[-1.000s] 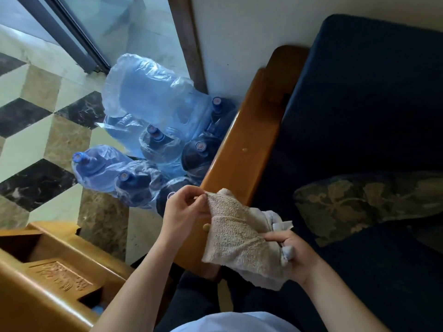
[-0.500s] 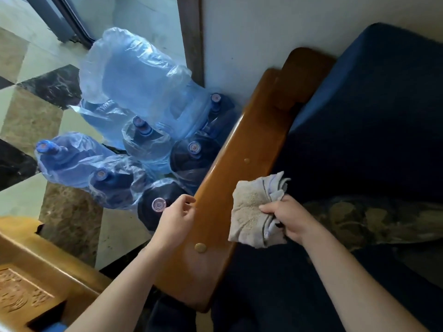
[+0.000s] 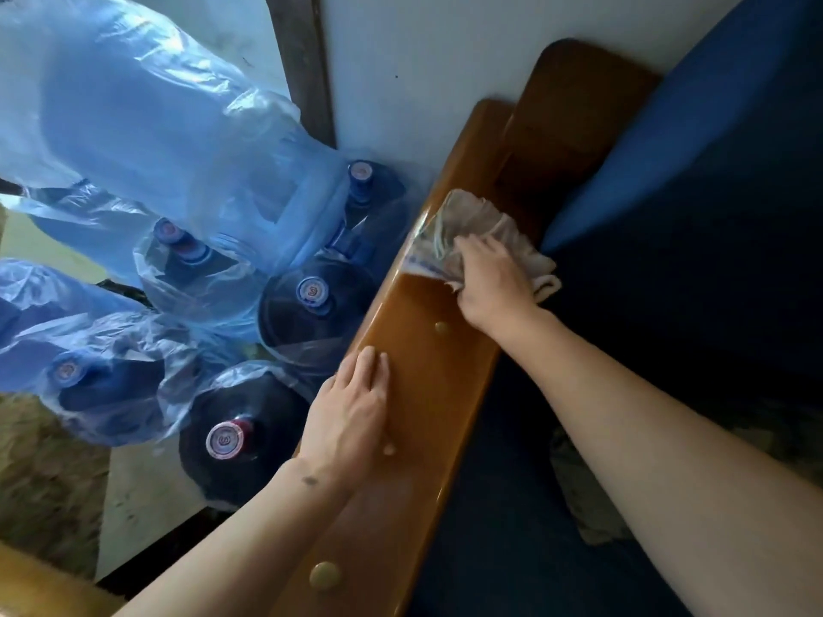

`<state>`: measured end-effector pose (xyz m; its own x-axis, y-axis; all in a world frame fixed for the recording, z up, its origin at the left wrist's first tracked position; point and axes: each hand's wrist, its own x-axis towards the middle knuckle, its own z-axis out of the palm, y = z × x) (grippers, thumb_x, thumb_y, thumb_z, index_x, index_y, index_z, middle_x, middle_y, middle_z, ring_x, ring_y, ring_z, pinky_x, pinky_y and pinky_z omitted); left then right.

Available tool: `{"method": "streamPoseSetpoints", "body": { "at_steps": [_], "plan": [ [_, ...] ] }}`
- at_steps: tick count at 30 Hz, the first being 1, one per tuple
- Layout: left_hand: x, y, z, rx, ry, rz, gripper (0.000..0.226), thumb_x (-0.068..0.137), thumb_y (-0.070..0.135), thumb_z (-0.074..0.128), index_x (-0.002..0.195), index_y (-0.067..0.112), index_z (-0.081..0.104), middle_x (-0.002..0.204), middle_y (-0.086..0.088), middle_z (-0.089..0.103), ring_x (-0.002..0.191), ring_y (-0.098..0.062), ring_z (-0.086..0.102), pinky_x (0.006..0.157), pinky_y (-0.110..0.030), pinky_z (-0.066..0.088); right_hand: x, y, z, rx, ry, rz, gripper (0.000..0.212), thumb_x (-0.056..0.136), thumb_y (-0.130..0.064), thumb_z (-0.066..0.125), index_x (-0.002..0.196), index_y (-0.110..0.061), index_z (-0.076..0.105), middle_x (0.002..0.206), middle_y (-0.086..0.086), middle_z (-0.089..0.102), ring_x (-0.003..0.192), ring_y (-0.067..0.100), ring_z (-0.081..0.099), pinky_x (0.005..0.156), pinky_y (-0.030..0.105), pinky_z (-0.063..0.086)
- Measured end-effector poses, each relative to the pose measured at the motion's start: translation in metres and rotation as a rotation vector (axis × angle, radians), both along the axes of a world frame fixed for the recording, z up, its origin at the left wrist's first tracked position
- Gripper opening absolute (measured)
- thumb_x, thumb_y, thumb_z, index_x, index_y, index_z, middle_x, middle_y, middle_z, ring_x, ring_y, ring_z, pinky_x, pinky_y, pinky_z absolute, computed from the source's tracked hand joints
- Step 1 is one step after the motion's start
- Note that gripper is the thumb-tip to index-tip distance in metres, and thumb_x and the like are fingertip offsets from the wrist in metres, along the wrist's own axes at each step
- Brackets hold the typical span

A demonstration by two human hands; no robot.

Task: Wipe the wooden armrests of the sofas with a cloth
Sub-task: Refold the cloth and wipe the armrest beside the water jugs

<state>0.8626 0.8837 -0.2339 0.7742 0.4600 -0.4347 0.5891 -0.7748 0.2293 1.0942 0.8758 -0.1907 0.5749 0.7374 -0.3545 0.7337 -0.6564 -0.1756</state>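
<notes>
A glossy brown wooden armrest [image 3: 427, 385] runs from the lower middle up to the sofa's back post. A beige cloth [image 3: 472, 224] lies bunched on its far part. My right hand [image 3: 494, 282] presses down on the cloth, fingers spread over it. Nearer to me, my left hand [image 3: 352, 411] rests flat on the armrest's left edge with straight fingers and holds nothing. Part of the cloth is hidden under my right hand.
The sofa's dark blue cushions [image 3: 694, 260] fill the right side, with a patterned pillow [image 3: 579, 478] under my right forearm. Several plastic-wrapped blue water jugs [image 3: 311, 305] crowd the floor left of the armrest, against a white wall [image 3: 423, 73]. Another wooden edge [image 3: 40, 585] shows at lower left.
My right hand carried the cloth up onto the far part of the armrest and now presses it there. My left hand let go of the cloth and came down flat on the armrest.
</notes>
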Motion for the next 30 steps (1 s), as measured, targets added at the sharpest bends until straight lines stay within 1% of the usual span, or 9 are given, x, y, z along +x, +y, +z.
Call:
{"method": "streamPoseSetpoints", "body": {
  "at_steps": [2, 4, 7, 10, 13, 17, 21, 27, 30],
  "plan": [
    [-0.002, 0.001, -0.003, -0.003, -0.011, -0.002, 0.126, 0.070, 0.050, 0.083, 0.161, 0.009, 0.005, 0.164, -0.010, 0.011, 0.152, -0.028, 0.008, 0.121, -0.039, 0.024, -0.006, -0.009, -0.031, -0.076, -0.027, 0.045, 0.086, 0.091, -0.025, 0.066, 0.162, -0.032, 0.017, 0.173, 0.003, 0.005, 0.159, 0.027, -0.001, 0.127, 0.057, 0.006],
    [-0.003, 0.002, -0.005, -0.007, -0.029, 0.011, 0.128, 0.069, 0.051, 0.083, 0.161, 0.009, 0.005, 0.163, -0.009, 0.010, 0.151, -0.028, 0.008, 0.121, -0.038, 0.023, -0.007, -0.015, -0.051, -0.011, -0.077, 0.025, 0.092, 0.090, -0.030, 0.064, 0.162, -0.039, 0.008, 0.173, -0.002, -0.005, 0.158, 0.024, -0.009, 0.126, 0.057, -0.002],
    [0.000, 0.003, -0.004, -0.004, -0.034, 0.016, 0.130, 0.067, 0.052, 0.084, 0.161, 0.010, 0.006, 0.162, -0.007, 0.009, 0.147, -0.026, 0.007, 0.119, -0.037, 0.025, -0.012, -0.015, -0.062, 0.069, -0.067, -0.026, 0.089, 0.089, -0.031, 0.059, 0.162, -0.042, 0.008, 0.173, -0.005, -0.004, 0.158, 0.021, -0.010, 0.126, 0.055, -0.005],
    [0.001, 0.002, -0.002, -0.023, -0.035, 0.032, 0.130, 0.066, 0.048, 0.086, 0.161, 0.009, 0.006, 0.162, -0.007, 0.009, 0.148, -0.026, 0.006, 0.119, -0.037, 0.025, -0.020, -0.015, -0.060, 0.050, -0.023, -0.060, 0.087, 0.091, -0.029, 0.057, 0.161, -0.043, 0.007, 0.173, -0.006, -0.007, 0.158, 0.020, -0.013, 0.125, 0.055, -0.008],
    [-0.003, -0.004, 0.003, -0.029, -0.041, 0.098, 0.123, 0.068, 0.049, 0.086, 0.159, 0.012, 0.012, 0.156, -0.011, 0.018, 0.143, -0.030, 0.018, 0.115, -0.040, 0.029, -0.036, -0.026, -0.058, 0.055, 0.010, -0.059, 0.088, 0.092, -0.027, 0.058, 0.161, -0.043, 0.006, 0.173, -0.007, -0.009, 0.158, 0.019, -0.015, 0.125, 0.055, -0.009],
    [-0.026, -0.008, 0.009, -0.062, -0.113, 0.306, 0.099, 0.072, 0.054, 0.083, 0.147, 0.018, 0.029, 0.131, -0.006, 0.040, 0.121, -0.028, 0.041, 0.098, -0.041, 0.042, -0.061, -0.041, -0.062, 0.057, 0.021, -0.052, 0.089, 0.093, -0.029, 0.059, 0.161, -0.045, 0.004, 0.172, -0.008, -0.013, 0.157, 0.018, -0.017, 0.125, 0.055, -0.010],
    [-0.071, -0.005, 0.011, -0.216, -0.182, 0.420, 0.064, 0.083, 0.032, 0.079, 0.138, 0.027, 0.046, 0.122, 0.000, 0.049, 0.112, -0.025, 0.051, 0.091, -0.040, 0.045, -0.089, -0.056, -0.066, 0.051, -0.004, -0.046, 0.090, 0.093, -0.031, 0.059, 0.160, -0.045, 0.002, 0.172, -0.008, -0.013, 0.157, 0.019, -0.016, 0.125, 0.055, -0.009],
    [-0.146, -0.027, 0.011, -0.371, -0.178, 0.533, 0.046, 0.085, 0.024, 0.075, 0.123, 0.038, 0.053, 0.102, 0.012, 0.051, 0.094, -0.016, 0.059, 0.082, -0.036, 0.051, -0.142, -0.078, -0.065, 0.075, 0.026, -0.056, 0.092, 0.091, -0.030, 0.061, 0.161, -0.044, 0.003, 0.172, -0.006, -0.013, 0.157, 0.020, -0.016, 0.123, 0.054, -0.012],
    [-0.171, -0.041, 0.011, -0.348, -0.187, 0.583, 0.036, 0.090, 0.018, 0.066, 0.119, 0.037, 0.056, 0.100, 0.009, 0.054, 0.089, -0.014, 0.059, 0.079, -0.035, 0.052, -0.180, -0.094, -0.062, 0.082, 0.051, -0.053, 0.094, 0.090, -0.028, 0.062, 0.161, -0.044, 0.003, 0.172, -0.006, -0.013, 0.157, 0.020, -0.016, 0.123, 0.054, -0.012]
  ]
}}
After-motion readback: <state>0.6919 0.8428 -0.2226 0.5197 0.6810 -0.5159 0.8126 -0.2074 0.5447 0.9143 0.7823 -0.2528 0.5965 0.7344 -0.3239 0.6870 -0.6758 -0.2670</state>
